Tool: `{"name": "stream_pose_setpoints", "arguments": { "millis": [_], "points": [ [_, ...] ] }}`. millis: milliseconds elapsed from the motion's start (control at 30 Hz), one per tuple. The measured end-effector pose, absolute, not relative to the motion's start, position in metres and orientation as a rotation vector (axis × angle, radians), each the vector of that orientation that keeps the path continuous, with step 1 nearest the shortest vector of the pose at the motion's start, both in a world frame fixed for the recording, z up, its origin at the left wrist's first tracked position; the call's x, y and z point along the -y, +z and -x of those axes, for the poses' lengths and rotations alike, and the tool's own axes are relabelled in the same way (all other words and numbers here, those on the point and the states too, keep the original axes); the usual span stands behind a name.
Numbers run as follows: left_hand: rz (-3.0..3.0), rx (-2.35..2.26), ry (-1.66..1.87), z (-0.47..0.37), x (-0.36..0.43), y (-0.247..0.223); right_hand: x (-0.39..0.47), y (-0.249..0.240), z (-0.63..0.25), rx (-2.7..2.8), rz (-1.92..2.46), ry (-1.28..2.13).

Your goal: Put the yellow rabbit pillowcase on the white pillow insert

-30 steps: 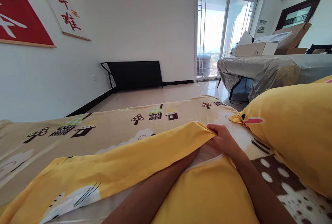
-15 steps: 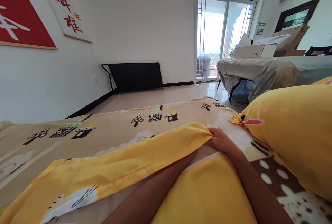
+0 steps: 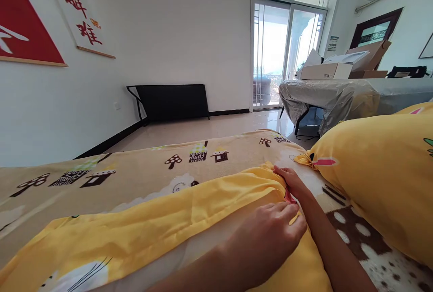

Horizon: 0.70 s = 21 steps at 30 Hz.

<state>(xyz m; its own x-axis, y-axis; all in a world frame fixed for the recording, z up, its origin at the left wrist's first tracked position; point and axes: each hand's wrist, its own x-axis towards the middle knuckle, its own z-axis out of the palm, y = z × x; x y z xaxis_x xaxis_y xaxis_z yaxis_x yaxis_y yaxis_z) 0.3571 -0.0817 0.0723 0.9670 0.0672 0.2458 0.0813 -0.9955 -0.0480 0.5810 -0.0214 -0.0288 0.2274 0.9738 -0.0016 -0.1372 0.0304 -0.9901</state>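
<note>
A yellow pillowcase [image 3: 162,211] with a printed white cat-like shape lies across the bed, partly around a whitish pillow [image 3: 209,242]. At the case's far right corner, my right hand [image 3: 292,181] is closed on the bunched fabric. My left hand [image 3: 264,238] lies over the pillow, its thumb and fingers pinched on the case's edge just below my right hand. A bit of reddish print shows between the two hands. More yellow fabric appears beneath my left wrist. The fingertips of my left hand are partly hidden.
A plump yellow pillow [image 3: 375,166] with a gathered corner rests at the right on the patterned blanket [image 3: 135,170]. Beyond the bed stand a plastic-covered table [image 3: 324,93] with boxes [image 3: 328,71], a black folded frame [image 3: 172,102] against the wall, and a glass door [image 3: 274,48].
My left hand has come out from under the yellow fabric and now pinches the edge beside my right hand. The case's right end is more bunched. The view has shifted slightly right.
</note>
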Motion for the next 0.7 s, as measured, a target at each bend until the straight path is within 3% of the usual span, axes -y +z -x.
{"name": "stream_pose_setpoints", "arguments": {
  "millis": [133, 267, 500, 700],
  "points": [
    [2.914, 0.461, -0.395, -0.365, 0.052, 0.063, 0.008, -0.047, -0.578, 0.873, 1.244, 0.923],
    [3.041, 0.744, -0.105, -0.370, 0.017, 0.049, -0.006, -0.065, -0.581, 0.784, 1.313, 0.879],
    [2.898, 0.447, -0.258, -0.372, 0.046, 0.058, -0.003, -0.070, -0.591, 0.709, 1.319, 0.960],
    [2.793, 0.141, -0.284, -0.360, 0.080, 0.068, 0.006, -0.052, -0.570, 0.868, 1.213, 1.239]
  ]
}}
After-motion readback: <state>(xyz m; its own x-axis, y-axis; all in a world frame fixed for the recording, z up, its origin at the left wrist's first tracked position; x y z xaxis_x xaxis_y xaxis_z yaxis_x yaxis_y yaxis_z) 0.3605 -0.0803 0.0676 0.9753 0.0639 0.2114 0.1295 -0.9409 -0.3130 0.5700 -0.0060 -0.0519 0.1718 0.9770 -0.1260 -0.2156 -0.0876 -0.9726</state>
